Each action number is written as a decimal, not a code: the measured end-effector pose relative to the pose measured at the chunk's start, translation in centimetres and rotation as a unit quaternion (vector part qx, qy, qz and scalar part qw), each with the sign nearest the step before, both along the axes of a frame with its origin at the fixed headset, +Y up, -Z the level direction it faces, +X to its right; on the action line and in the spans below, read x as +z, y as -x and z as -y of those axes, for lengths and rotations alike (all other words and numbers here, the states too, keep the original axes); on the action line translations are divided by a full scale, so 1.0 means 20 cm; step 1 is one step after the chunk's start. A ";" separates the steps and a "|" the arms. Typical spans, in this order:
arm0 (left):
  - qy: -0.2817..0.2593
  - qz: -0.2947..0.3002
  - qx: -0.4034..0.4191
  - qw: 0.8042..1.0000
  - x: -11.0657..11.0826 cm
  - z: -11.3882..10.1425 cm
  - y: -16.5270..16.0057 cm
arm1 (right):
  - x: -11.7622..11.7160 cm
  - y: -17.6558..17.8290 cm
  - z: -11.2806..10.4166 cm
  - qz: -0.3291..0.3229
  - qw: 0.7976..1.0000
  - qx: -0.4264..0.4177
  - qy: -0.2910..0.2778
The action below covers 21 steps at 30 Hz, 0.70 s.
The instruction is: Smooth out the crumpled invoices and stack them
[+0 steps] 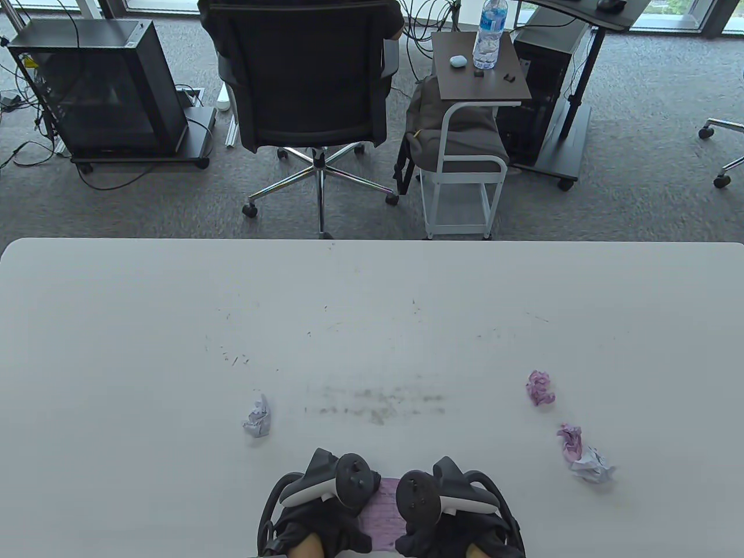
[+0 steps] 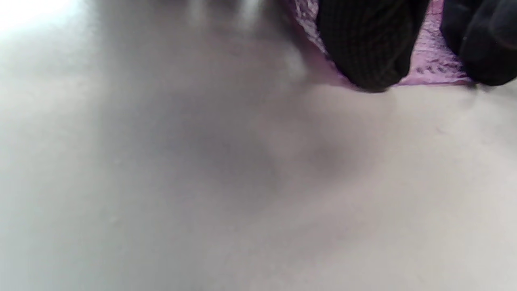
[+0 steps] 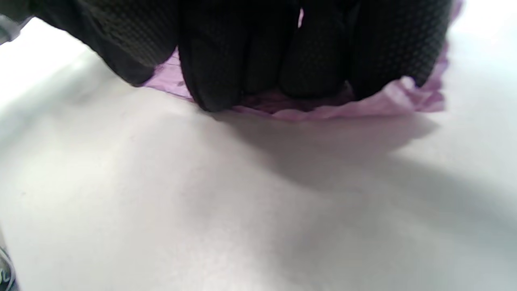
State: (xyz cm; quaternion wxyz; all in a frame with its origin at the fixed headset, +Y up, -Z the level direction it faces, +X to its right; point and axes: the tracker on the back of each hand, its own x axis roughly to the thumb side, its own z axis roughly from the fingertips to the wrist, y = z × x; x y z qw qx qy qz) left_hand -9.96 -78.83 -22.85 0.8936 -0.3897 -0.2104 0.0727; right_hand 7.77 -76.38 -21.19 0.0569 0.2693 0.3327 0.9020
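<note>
An office chair (image 1: 308, 75) and side table (image 1: 479, 64) stand beyond the table (image 1: 372, 302).

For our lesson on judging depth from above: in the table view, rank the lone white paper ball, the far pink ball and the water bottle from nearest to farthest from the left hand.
1. White ball: on the table, just ahead and left of the left hand.
2. Far pink ball: on the table's right side.
3. Water bottle: on the side table beyond the table, right of the chair.
</note>
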 end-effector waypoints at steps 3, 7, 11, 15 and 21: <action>0.001 -0.001 0.001 1.000 0.00 0.00 0.00 | -0.03 -0.06 0.01 0.028 0.999 0.008 0.014; 0.002 -0.002 0.002 1.000 0.00 0.00 0.00 | -0.06 -0.14 0.03 0.056 0.998 0.014 0.020; 0.002 -0.002 0.003 1.000 0.00 0.00 0.00 | -0.08 -0.21 0.03 0.090 0.995 0.017 0.041; 0.003 -0.003 0.007 1.000 0.00 0.00 0.01 | -0.11 -0.32 -0.05 0.126 0.992 -0.023 -0.006; 0.002 -0.001 0.008 1.000 0.00 0.01 0.01 | -0.05 -0.21 -0.15 0.071 0.976 -0.120 -0.168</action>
